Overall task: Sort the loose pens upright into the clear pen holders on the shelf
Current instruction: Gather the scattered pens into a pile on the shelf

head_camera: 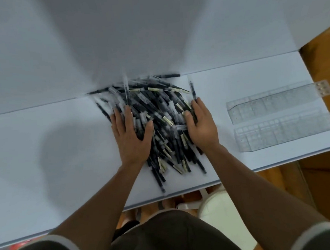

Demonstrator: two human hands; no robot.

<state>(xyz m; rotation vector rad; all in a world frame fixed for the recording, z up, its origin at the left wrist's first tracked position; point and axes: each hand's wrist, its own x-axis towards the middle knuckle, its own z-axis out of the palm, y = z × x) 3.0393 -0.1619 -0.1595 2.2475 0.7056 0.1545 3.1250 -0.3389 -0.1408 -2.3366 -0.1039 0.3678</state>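
A big heap of loose black pens (160,113) with pale labels lies in the middle of the white shelf (46,151). My left hand (131,134) lies flat on the heap's left side, fingers spread and straight. My right hand (201,126) presses against the heap's right side, fingers straight along the pens. Two long clear pen holders lie on their sides to the right: the far holder (275,102) and the near holder (284,133). Both holders hold no pens.
A white back wall (116,40) rises behind the heap. The shelf's front edge (183,193) runs close to my body. A white stool (219,208) stands below the edge on the wooden floor. Brown cardboard (322,57) sits at the right.
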